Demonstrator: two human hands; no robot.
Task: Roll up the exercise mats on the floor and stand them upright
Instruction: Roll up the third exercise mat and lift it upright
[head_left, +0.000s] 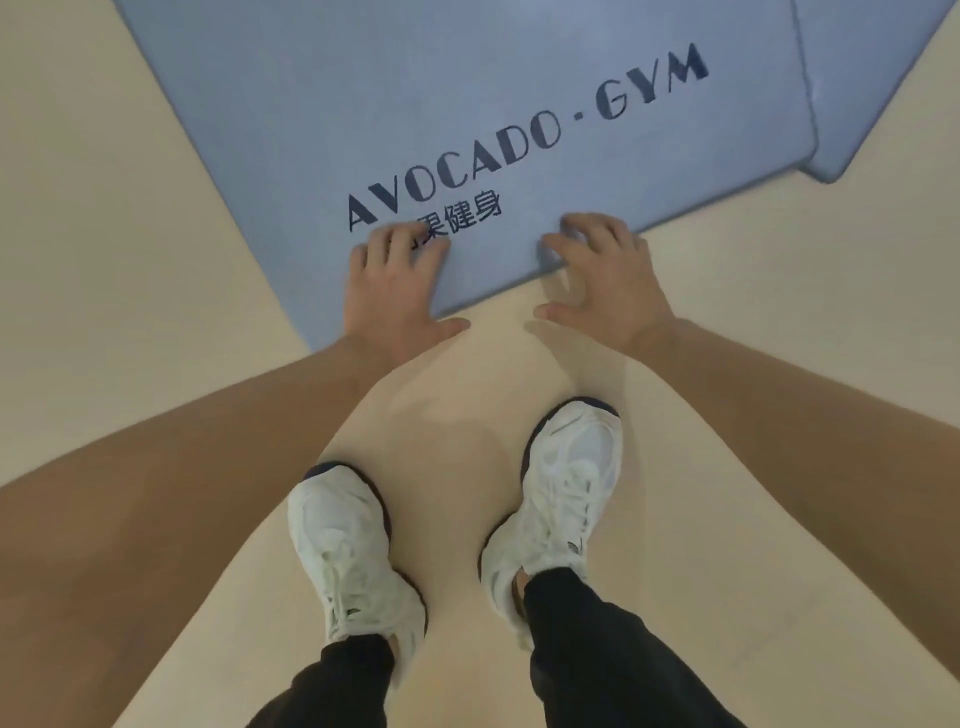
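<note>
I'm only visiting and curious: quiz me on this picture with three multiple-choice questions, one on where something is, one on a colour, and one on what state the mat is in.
1. Where are the left hand and the right hand?
A) at the near edge of the printed mat
B) at its far end
C) lifted away from it

2. What colour is the printed mat?
A) green
B) blue
C) red

3. What state is the printed mat in?
A) rolled and standing upright
B) half rolled
C) lying flat

Answers:
1 A: the fingers of both hands lie on the mat's nearest edge, with the thumbs over the floor.
2 B: its surface is a pale blue with darker lettering.
3 C: it lies spread out, and no roll has been started.
</note>
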